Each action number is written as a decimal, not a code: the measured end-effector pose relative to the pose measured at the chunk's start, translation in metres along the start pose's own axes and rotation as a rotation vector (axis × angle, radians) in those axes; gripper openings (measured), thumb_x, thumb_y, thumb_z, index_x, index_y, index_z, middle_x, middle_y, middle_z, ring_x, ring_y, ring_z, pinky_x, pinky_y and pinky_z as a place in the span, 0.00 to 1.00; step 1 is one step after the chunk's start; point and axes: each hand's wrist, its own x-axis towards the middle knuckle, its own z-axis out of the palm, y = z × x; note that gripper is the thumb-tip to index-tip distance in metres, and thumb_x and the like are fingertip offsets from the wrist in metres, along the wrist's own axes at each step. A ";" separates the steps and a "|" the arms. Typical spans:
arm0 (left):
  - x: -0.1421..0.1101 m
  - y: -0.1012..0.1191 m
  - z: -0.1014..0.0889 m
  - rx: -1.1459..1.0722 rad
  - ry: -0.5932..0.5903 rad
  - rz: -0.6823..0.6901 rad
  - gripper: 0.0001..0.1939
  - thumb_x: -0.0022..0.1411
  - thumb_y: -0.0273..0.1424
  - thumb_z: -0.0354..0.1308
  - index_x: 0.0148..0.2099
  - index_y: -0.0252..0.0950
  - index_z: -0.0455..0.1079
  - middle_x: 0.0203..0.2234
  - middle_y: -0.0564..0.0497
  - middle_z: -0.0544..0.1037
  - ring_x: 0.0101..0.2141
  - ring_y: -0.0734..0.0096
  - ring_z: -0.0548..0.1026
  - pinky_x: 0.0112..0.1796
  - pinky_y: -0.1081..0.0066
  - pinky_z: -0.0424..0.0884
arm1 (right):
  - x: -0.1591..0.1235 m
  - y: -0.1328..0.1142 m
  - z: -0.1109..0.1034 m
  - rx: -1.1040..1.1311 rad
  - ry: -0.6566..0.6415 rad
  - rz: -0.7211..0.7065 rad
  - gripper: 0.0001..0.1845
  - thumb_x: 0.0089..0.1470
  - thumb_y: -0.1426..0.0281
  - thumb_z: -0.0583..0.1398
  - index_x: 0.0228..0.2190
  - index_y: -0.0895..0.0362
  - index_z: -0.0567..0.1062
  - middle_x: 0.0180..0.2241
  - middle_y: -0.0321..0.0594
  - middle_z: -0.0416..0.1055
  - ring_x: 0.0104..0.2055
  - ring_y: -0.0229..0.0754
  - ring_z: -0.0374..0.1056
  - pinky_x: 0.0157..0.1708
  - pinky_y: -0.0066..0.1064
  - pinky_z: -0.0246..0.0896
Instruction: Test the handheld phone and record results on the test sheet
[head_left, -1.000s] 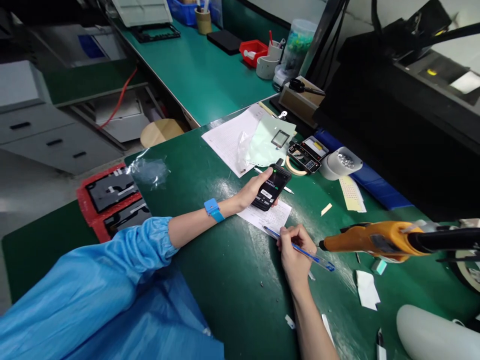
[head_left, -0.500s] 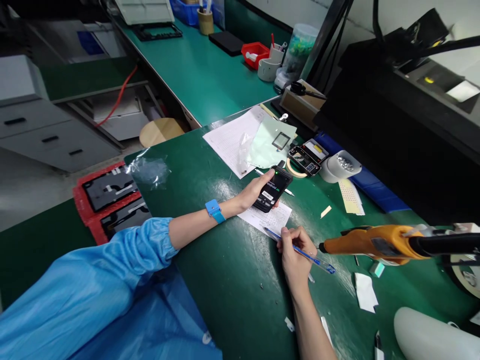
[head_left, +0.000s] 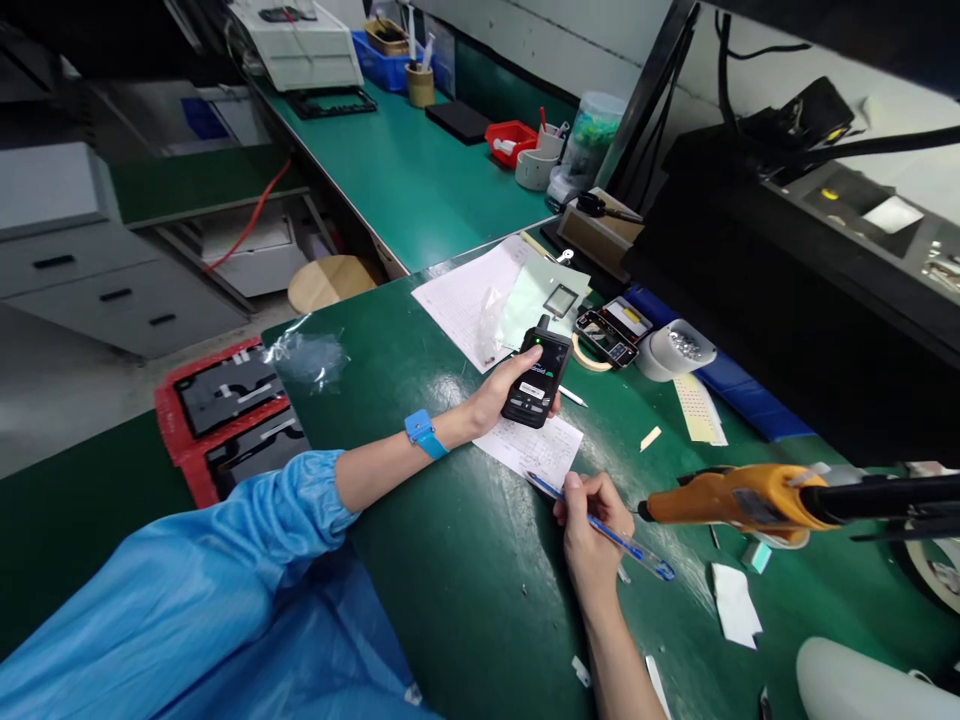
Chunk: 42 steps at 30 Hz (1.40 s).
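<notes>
My left hand point(head_left: 493, 402) is wrapped round a black handheld phone point(head_left: 537, 382) with a stubby antenna, its thumb lying over the upper left of the lit screen. An android logo and a green light show on the phone. Beneath it lies a handwritten sheet of paper point(head_left: 551, 446) on the green table. My right hand point(head_left: 595, 525) grips a blue pen point(head_left: 630, 545), its tip at the lower edge of that sheet. A blue wrist strap point(head_left: 424, 434) circles my left wrist.
Right of my right hand is an orange electric screwdriver point(head_left: 727, 500). Beyond the phone are a pale green sheet point(head_left: 525, 295), an opened device point(head_left: 606, 335) and a white cup of small metal parts point(head_left: 677, 350). A red tray point(head_left: 176, 430) with dark panels stands at left.
The phone has turned a little more upright and shifted slightly left in my left hand's grip. My right hand keeps hold of the pen in nearly the same place. The camera view has shifted slightly.
</notes>
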 end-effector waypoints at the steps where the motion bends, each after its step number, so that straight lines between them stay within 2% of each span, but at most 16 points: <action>1: -0.001 0.002 0.000 0.005 0.000 0.012 0.41 0.57 0.72 0.66 0.37 0.34 0.76 0.24 0.45 0.83 0.25 0.65 0.81 0.27 0.71 0.76 | 0.000 0.000 0.000 -0.009 0.003 -0.007 0.37 0.65 0.36 0.66 0.20 0.50 0.65 0.14 0.31 0.66 0.16 0.35 0.59 0.18 0.27 0.52; 4: -0.002 0.005 -0.001 0.007 0.019 0.019 0.41 0.54 0.72 0.68 0.36 0.34 0.76 0.24 0.44 0.83 0.24 0.66 0.80 0.26 0.72 0.75 | -0.001 0.001 0.000 -0.046 0.033 -0.005 0.37 0.64 0.35 0.66 0.20 0.51 0.68 0.14 0.32 0.67 0.15 0.35 0.58 0.18 0.28 0.51; 7: -0.002 0.006 -0.001 0.026 0.030 0.024 0.40 0.57 0.72 0.64 0.37 0.34 0.76 0.24 0.45 0.82 0.24 0.66 0.80 0.26 0.71 0.74 | -0.001 0.004 -0.001 -0.078 0.051 0.006 0.38 0.64 0.34 0.65 0.19 0.51 0.68 0.14 0.31 0.66 0.15 0.35 0.57 0.18 0.28 0.50; 10: -0.002 0.005 -0.001 0.031 0.028 0.022 0.39 0.63 0.70 0.60 0.38 0.34 0.76 0.24 0.45 0.81 0.24 0.66 0.79 0.26 0.70 0.73 | -0.002 0.010 -0.004 -0.104 -0.004 -0.005 0.37 0.66 0.37 0.65 0.20 0.51 0.68 0.15 0.31 0.66 0.17 0.35 0.58 0.19 0.28 0.51; 13: -0.004 0.003 -0.001 0.020 0.023 0.011 0.38 0.64 0.69 0.60 0.40 0.34 0.76 0.24 0.45 0.82 0.24 0.66 0.80 0.27 0.70 0.74 | -0.004 0.015 -0.007 -0.126 -0.050 -0.025 0.36 0.68 0.40 0.65 0.20 0.51 0.67 0.16 0.30 0.66 0.18 0.35 0.57 0.21 0.28 0.52; 21: -0.006 0.004 0.000 0.100 -0.005 0.042 0.40 0.61 0.71 0.61 0.33 0.34 0.76 0.24 0.43 0.81 0.23 0.68 0.78 0.25 0.71 0.74 | -0.005 0.017 -0.007 -0.118 -0.050 -0.050 0.33 0.70 0.45 0.65 0.21 0.51 0.67 0.16 0.30 0.67 0.18 0.34 0.58 0.21 0.28 0.51; 28: -0.006 0.005 0.001 0.111 0.021 0.068 0.40 0.59 0.72 0.61 0.33 0.35 0.75 0.22 0.44 0.81 0.22 0.67 0.79 0.25 0.71 0.74 | -0.004 0.014 -0.007 -0.102 -0.061 -0.012 0.35 0.69 0.41 0.65 0.21 0.50 0.66 0.16 0.30 0.67 0.18 0.35 0.58 0.21 0.28 0.51; 34: -0.006 0.004 0.001 0.150 0.033 0.070 0.40 0.61 0.72 0.59 0.32 0.36 0.75 0.21 0.45 0.79 0.22 0.68 0.78 0.26 0.72 0.73 | -0.001 0.007 -0.002 -0.047 0.022 0.053 0.38 0.63 0.35 0.66 0.19 0.49 0.64 0.15 0.30 0.65 0.16 0.35 0.57 0.18 0.29 0.50; 42: -0.006 0.005 0.001 0.113 0.047 0.037 0.40 0.61 0.71 0.59 0.35 0.35 0.75 0.22 0.44 0.80 0.24 0.66 0.80 0.26 0.71 0.74 | 0.000 0.006 0.000 -0.031 0.057 0.067 0.39 0.62 0.34 0.67 0.19 0.50 0.67 0.14 0.31 0.66 0.16 0.35 0.58 0.18 0.29 0.50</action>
